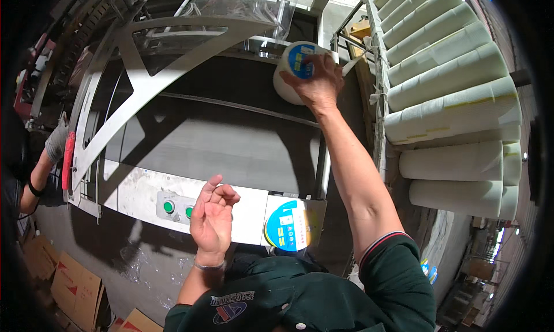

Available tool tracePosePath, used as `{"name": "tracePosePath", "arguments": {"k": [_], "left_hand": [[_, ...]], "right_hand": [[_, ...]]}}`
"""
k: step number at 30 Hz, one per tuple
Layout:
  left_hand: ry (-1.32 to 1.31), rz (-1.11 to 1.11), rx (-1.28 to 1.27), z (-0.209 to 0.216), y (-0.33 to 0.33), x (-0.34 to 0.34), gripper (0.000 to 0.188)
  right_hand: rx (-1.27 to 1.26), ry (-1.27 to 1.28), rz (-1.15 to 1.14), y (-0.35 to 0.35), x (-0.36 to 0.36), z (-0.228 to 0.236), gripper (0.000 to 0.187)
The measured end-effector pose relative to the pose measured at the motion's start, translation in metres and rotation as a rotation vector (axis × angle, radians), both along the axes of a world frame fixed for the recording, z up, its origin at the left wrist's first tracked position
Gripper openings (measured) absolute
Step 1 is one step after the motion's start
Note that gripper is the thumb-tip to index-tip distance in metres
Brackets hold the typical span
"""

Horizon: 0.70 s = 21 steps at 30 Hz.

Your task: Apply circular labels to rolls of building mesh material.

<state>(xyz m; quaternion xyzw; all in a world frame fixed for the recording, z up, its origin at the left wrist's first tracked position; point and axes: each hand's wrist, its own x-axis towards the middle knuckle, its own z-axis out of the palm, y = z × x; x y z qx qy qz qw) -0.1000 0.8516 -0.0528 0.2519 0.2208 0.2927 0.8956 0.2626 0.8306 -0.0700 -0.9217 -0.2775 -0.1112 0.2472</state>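
My right hand (323, 85) reaches far forward, its fingers spread over and gripping the end of a white roll (287, 89). A round blue label (298, 58) shows on that end, partly under my fingers. The roll rests at the far right of the machine's dark conveyor bed (231, 84). My left hand (213, 219) hovers above the white front panel, palm up, fingers loosely bent and apart, holding nothing. To its right lies a stack of round blue labels (283, 225) on the panel's corner.
Long white rolls (456, 113) are piled on a rack at the right. A slotted metal arm (156, 84) crosses the machine. Green buttons (168, 207) sit on the front panel. At the left edge, another person's gloved hand (56, 141) is by a red handle (68, 159). Cardboard boxes (75, 289) lie lower left.
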Motion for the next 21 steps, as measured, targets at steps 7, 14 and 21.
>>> {"name": "tracePosePath", "arguments": {"k": [7,14,21], "left_hand": [[-0.022,-0.085,0.063,0.011,-0.026,0.017,0.063],[-0.115,-0.164,0.044,-0.007,-0.058,0.01,0.053],[-0.068,-0.239,0.138,0.0,-0.131,0.015,0.048]], "right_hand": [[-0.236,0.322,0.082,0.025,-0.005,0.013,0.102],[0.203,0.234,0.225,-0.046,-0.025,0.059,0.072],[0.233,-1.078,-0.396,-0.506,0.061,0.256,0.032]]}}
